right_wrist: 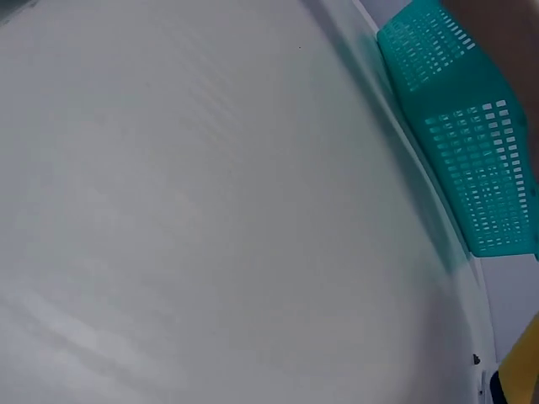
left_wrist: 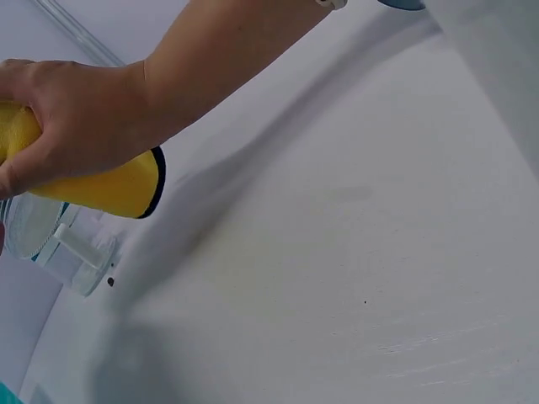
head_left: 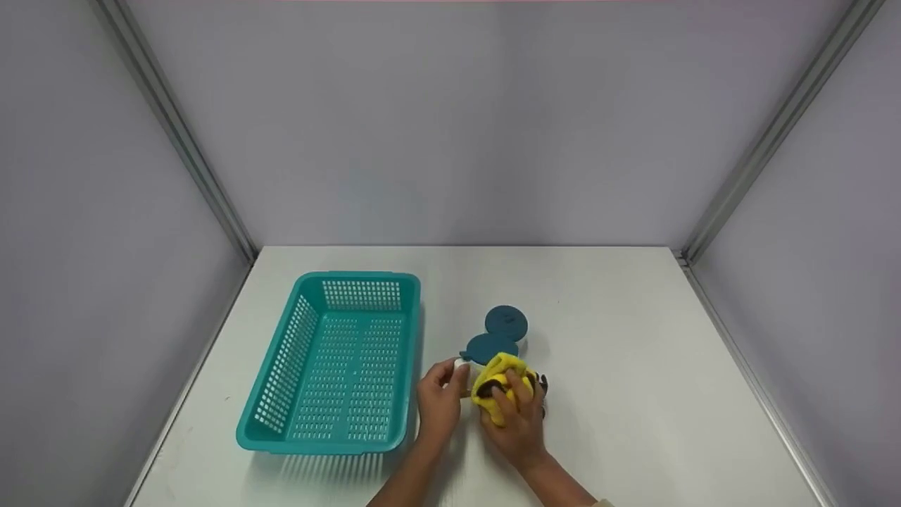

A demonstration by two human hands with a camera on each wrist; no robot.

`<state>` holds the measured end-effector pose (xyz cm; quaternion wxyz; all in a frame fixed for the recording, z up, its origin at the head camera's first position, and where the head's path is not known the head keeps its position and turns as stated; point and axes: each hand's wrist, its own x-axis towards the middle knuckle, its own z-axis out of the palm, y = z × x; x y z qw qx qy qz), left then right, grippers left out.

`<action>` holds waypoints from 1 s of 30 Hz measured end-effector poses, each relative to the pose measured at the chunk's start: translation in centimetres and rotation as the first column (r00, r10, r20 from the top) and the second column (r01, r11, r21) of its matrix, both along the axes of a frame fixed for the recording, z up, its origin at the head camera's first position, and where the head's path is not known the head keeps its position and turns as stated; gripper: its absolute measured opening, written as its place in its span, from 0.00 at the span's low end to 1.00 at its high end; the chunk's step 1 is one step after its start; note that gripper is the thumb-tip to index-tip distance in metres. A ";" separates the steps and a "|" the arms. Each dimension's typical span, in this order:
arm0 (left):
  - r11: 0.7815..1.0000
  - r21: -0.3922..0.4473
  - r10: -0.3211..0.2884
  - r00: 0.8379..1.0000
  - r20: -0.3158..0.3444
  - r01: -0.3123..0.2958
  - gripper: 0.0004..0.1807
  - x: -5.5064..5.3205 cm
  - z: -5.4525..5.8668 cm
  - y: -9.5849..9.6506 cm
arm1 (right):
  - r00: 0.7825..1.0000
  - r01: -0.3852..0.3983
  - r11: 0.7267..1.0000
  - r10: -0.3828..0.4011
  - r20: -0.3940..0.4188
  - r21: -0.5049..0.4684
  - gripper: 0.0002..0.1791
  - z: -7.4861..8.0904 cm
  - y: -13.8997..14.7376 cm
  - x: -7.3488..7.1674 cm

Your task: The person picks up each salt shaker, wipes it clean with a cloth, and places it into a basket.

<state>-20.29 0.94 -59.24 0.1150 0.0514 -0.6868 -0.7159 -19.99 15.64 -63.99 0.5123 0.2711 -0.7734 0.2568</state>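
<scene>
My left hand (head_left: 440, 398) is beside the basket, its thumb and fingers pinching a small clear container with a white part (head_left: 461, 364). A yellow cloth (head_left: 503, 366) with dark trim covers much of that container. My right hand (head_left: 519, 422) grips the bunched cloth and presses it against the container. In the left wrist view the right hand (left_wrist: 84, 114) holds the cloth (left_wrist: 118, 185), and a clear round rim (left_wrist: 34, 223) shows below it. Just beyond the hands stand two blue-lidded containers, one nearer (head_left: 490, 348) and one farther (head_left: 507, 322). The right wrist view shows only a corner of the cloth (right_wrist: 522, 362).
A teal perforated basket (head_left: 412, 352) stands to the left of my hands on the white table (head_left: 633, 352). Grey walls (head_left: 450, 127) enclose the table at the back and both sides.
</scene>
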 end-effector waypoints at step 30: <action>0.988 0.061 -0.140 0.990 -0.025 0.141 0.11 0.8 1.5 -0.4 | 0.541 0.339 0.482 0.603 0.586 -0.808 0.30 4.4 1.1 -1.0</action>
